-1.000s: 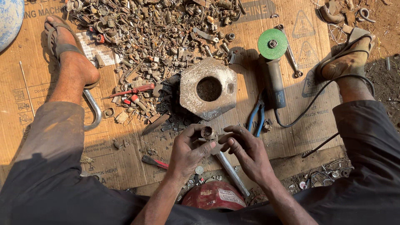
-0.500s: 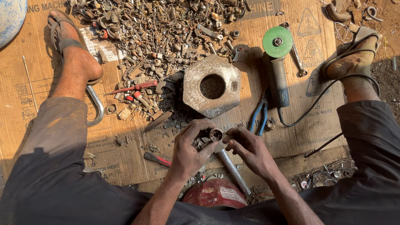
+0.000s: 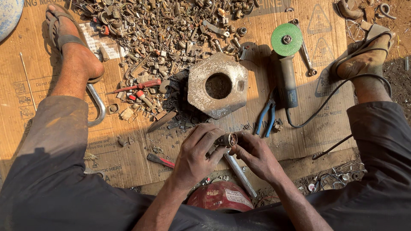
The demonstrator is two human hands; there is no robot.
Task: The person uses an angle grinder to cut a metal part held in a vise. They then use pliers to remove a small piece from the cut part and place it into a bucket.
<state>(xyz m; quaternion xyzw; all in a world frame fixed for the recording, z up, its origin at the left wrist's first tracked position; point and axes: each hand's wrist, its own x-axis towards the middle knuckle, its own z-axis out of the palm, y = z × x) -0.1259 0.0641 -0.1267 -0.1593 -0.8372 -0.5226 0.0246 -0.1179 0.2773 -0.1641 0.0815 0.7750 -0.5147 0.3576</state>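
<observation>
At lower centre, the left hand (image 3: 198, 155) and right hand (image 3: 256, 155) each pinch a small rusty cylindrical fitting (image 3: 227, 139) between them, grip closed, apparently mid-sorting, while the large scrap-metal heap (image 3: 171, 34) at upper centre lies unsorted.

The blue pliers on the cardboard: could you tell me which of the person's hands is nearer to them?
Right. The right hand lies just below the pliers, a little to their left. The left hand sits farther left, beyond the small metal cylinder that both hands hold.
</observation>
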